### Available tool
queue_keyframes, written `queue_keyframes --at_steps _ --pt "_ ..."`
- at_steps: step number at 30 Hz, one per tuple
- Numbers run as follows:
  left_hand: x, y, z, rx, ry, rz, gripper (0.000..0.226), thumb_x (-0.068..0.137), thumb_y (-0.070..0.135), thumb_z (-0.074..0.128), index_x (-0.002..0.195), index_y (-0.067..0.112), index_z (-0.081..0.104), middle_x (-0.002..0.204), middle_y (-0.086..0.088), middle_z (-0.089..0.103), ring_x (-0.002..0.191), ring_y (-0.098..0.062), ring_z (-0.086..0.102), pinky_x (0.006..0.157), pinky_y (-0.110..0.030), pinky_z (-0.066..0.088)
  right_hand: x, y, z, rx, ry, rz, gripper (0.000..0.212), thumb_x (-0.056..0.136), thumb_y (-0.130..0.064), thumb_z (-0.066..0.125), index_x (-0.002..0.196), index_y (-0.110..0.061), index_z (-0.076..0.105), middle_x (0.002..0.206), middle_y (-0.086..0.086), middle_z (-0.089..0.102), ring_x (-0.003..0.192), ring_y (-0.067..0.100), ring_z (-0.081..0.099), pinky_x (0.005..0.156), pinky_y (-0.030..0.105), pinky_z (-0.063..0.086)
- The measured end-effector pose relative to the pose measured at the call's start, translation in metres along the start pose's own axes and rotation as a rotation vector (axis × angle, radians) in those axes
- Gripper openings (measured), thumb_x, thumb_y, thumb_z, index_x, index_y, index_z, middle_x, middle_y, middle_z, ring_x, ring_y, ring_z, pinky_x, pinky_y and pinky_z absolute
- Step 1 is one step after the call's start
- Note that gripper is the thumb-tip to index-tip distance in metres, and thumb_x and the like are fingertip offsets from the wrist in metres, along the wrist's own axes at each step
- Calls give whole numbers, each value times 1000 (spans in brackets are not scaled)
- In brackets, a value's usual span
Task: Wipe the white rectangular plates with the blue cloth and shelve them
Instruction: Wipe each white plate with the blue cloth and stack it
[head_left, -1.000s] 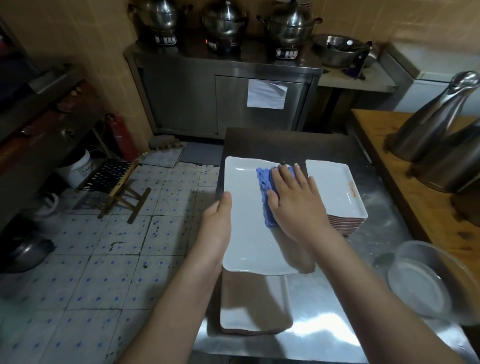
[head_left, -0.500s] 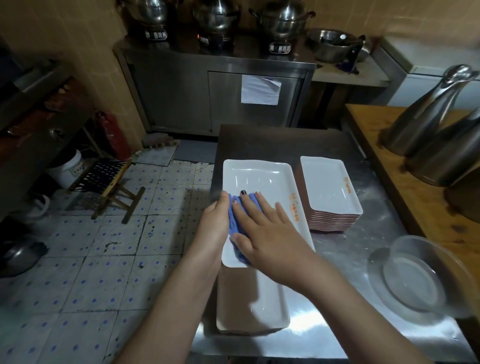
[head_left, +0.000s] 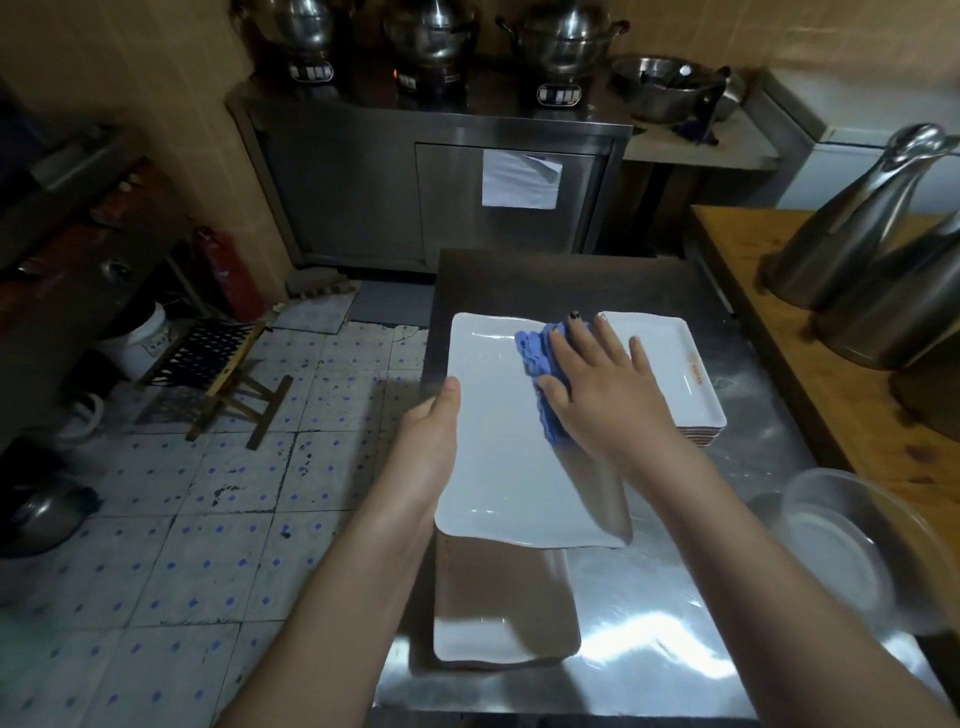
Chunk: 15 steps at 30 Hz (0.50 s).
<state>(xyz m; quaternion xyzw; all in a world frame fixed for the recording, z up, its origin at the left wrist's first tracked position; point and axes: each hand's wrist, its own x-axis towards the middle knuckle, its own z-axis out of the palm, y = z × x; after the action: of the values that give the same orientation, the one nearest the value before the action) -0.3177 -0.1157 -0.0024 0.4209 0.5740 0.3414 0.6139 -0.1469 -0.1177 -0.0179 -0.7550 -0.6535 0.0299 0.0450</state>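
Palm down, fingers straight and spread, the right hand (head_left: 608, 395) presses the cloth (head_left: 537, 358) flat on the plate (head_left: 493, 457), up near its far right corner. The left hand (head_left: 431, 441) grips the plate's left edge, thumb over the rim, fingers underneath and out of sight. The plate is lifted off the surface (head_left: 649, 649); its near edge hangs over the near stack (head_left: 498, 623), and its far right corner covers part of the far stack (head_left: 670, 364) just beside it. Its left edge runs about level with the surface's left edge, tiled floor (head_left: 208, 493) beyond. Bare dark top stretches behind the plate; bare steel lies between the near stack and the bowl (head_left: 841, 561) at the right edge.
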Motion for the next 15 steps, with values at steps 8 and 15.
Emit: queue_keyframes --at_steps 8,15 --pt "2 3 -11 -53 86 -15 42 97 46 39 72 17 59 40 11 60 32 -5 56 27 -13 36 -67 -42 18 135 -99 -222 58 97 -45 13 150 -32 -9 158 -4 -15 141 11 -25 110 34 -18" --pt "2 2 7 -93 107 7 43 98 47 30 84 21 61 62 10 62 52 -1 58 43 -14 45 -47 -59 2 74 -28 -332 57 100 -37 17 151 -25 -6 159 -4 -13 144 14 -19 114 40 -12"
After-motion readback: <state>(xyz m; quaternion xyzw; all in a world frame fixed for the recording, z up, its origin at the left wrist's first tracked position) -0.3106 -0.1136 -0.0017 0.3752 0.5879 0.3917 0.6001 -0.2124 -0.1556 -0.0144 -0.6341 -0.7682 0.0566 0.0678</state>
